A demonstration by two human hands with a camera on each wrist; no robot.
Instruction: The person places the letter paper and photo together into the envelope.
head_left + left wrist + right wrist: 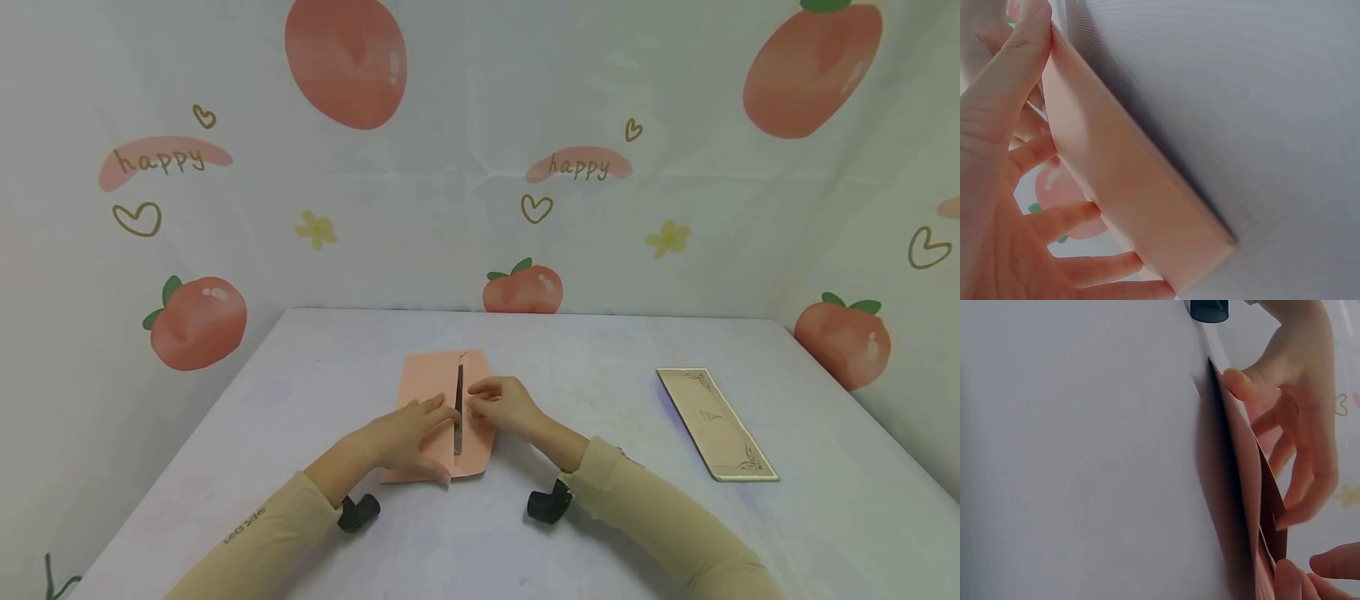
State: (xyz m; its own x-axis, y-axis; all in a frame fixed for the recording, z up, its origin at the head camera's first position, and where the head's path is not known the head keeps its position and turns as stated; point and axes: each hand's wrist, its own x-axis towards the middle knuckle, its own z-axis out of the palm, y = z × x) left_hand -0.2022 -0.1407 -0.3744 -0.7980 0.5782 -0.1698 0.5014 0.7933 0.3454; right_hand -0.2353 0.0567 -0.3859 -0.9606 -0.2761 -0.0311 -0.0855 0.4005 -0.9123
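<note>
Soft, rather dim light falls evenly over the table [585,358] and the curtain [442,187], which grow greyer towards the left and right edges. Blurred shadows lie under the sleeves [675,529]. At right, the small print on the card [717,423] is too soft to read. From the left wrist, the fingers of the left hand [1004,231] glow reddish, and dark shadow edges the pink paper [1122,175]. The right wrist view darkens at far left.
</note>
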